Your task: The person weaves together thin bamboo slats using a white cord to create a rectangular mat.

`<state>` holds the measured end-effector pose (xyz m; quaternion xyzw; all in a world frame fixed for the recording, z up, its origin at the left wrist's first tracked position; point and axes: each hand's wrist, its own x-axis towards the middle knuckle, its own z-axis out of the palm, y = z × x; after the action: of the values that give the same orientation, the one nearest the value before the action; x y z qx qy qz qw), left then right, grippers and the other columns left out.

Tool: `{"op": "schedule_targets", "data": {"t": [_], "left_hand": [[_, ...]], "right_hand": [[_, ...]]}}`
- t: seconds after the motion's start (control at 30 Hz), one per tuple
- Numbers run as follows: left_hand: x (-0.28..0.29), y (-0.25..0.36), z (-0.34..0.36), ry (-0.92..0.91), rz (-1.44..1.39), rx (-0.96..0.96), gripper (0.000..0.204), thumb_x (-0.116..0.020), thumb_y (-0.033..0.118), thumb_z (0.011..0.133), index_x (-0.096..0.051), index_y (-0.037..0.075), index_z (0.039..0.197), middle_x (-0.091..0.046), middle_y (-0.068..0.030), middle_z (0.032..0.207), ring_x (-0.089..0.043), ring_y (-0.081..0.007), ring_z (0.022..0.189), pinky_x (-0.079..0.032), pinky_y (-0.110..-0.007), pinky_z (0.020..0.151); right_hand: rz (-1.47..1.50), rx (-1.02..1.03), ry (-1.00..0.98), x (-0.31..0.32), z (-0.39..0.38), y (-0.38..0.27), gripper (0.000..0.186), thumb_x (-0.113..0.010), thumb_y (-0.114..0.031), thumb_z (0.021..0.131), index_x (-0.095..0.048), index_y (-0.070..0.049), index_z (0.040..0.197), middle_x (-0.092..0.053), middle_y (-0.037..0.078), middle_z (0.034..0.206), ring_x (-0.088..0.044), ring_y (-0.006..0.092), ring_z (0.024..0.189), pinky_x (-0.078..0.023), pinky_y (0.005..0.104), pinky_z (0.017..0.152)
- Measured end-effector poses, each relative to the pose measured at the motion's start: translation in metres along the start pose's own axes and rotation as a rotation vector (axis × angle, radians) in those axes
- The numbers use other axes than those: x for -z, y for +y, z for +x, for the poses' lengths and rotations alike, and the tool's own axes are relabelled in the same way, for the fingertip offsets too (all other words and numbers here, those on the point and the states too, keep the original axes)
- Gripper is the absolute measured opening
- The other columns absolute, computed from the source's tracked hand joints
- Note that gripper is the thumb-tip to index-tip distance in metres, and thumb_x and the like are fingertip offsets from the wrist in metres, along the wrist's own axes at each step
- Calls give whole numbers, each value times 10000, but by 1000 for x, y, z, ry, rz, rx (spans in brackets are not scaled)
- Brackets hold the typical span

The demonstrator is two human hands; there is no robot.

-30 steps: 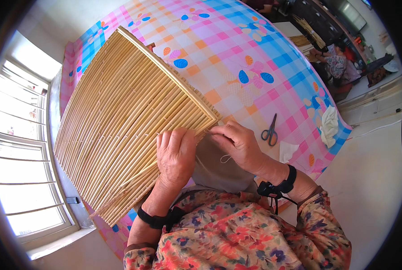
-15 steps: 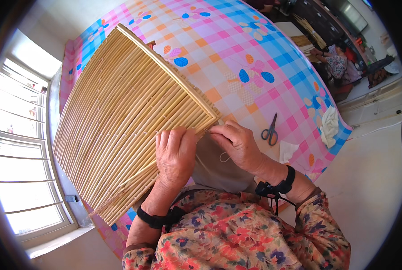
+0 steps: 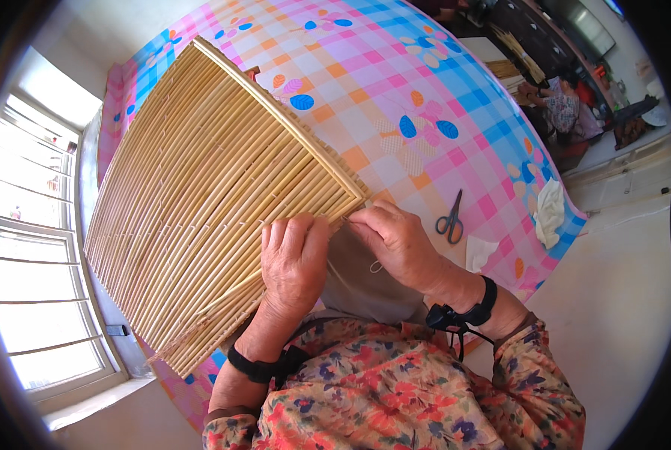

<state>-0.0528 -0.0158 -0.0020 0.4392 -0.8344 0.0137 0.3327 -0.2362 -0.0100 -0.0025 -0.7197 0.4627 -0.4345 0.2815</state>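
A large mat of straw-coloured reeds (image 3: 193, 172), stitched in rows with pale thread, rests slantwise over the table on my left, its bordered corner toward me. My left hand (image 3: 296, 262) is closed over the mat's near edge, the thumb hidden beneath. At that edge, just below the corner, my right hand (image 3: 395, 240) is pinched, thumb against forefinger. A thin pale thread (image 3: 376, 267) hangs in a small loop below the right fingers. The pinch seems to be on this thread; whether a needle is there is too small to tell.
Dark-handled scissors (image 3: 450, 219) lie on the checked tablecloth (image 3: 350, 97) right of the mat. Close by are a white paper piece (image 3: 481, 253) and a crumpled white cloth (image 3: 549, 214). A barred window (image 3: 39, 262) is at left. Another person (image 3: 564, 105) sits far right.
The thread loop below my right hand has become smaller. The mat has shifted very slightly, and both hands stay at nearly the same place on its edge.
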Motion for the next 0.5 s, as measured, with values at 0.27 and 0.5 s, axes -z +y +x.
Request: {"op": "schedule_targets", "data": {"t": [0.27, 0.5], "left_hand": [[-3, -3, 0, 5, 24, -26, 271, -613, 46, 740, -634, 21, 1008, -536, -91, 945, -536, -277, 857, -447, -399, 775], [-2, -2, 1, 0, 13, -30, 287, -603, 43, 727, -631, 23, 1012, -530, -89, 933, -525, -275, 846, -442, -392, 773]], "right_hand": [[-50, 28, 7, -9, -2, 8, 129, -640, -18, 868, -580, -45, 979, -603, 146, 869, -610, 369, 799, -498, 429, 652], [-101, 98, -2, -8, 3, 13, 134, -647, -23, 866, -580, -51, 979, -600, 139, 865, -608, 348, 803, -496, 426, 644]]}}
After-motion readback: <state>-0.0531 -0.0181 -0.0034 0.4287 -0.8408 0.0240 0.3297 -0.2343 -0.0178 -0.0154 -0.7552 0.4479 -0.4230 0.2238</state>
